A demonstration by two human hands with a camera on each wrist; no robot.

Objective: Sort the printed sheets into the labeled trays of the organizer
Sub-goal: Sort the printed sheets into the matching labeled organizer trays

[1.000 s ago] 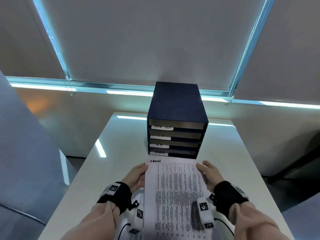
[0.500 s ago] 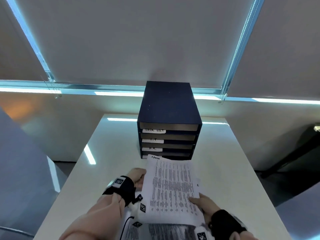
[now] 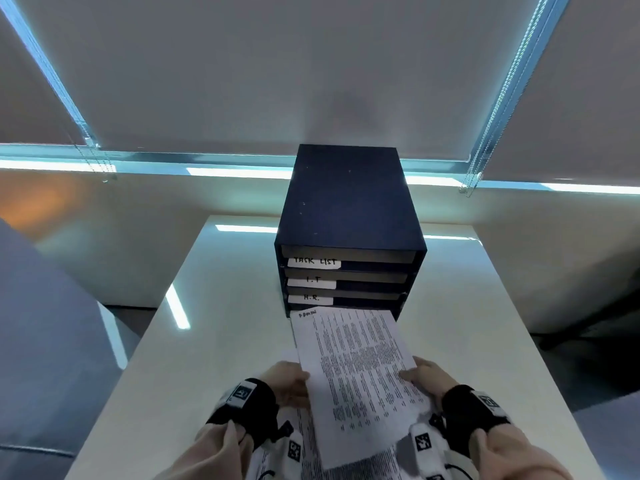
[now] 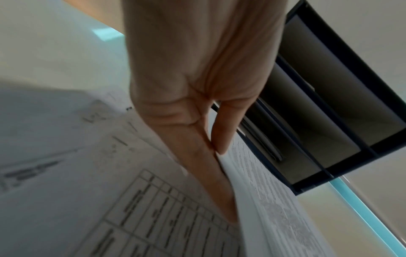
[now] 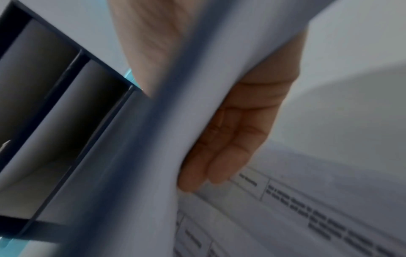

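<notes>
A printed sheet point(image 3: 360, 375) with "ADMIN" handwritten at its top left is held tilted above the table. Its far edge reaches the lowest tray of the dark blue organizer point(image 3: 349, 209) and hides that tray's label. My left hand point(image 3: 301, 375) pinches the sheet's left edge between thumb and forefinger point(image 4: 219, 147). On the sheet's right edge is my right hand point(image 3: 408, 374), its fingers point(image 5: 228, 149) under the paper point(image 5: 142, 165). The upper trays read TASK LIST point(image 3: 314, 262), I.T point(image 3: 311, 281) and H.R. point(image 3: 310, 298). More printed sheets point(image 3: 277, 455) lie under my wrists.
The organizer stands at the middle of the far end of a white table point(image 3: 214, 341). Behind it are a wall and drawn window blinds point(image 3: 277, 64). Bare table lies left and right of the organizer. The floor drops off past both side edges.
The sheet has been lifted off the stack and moved forward, its far edge now at the lowest tray. My right hand slid from the near corner up to the right edge.
</notes>
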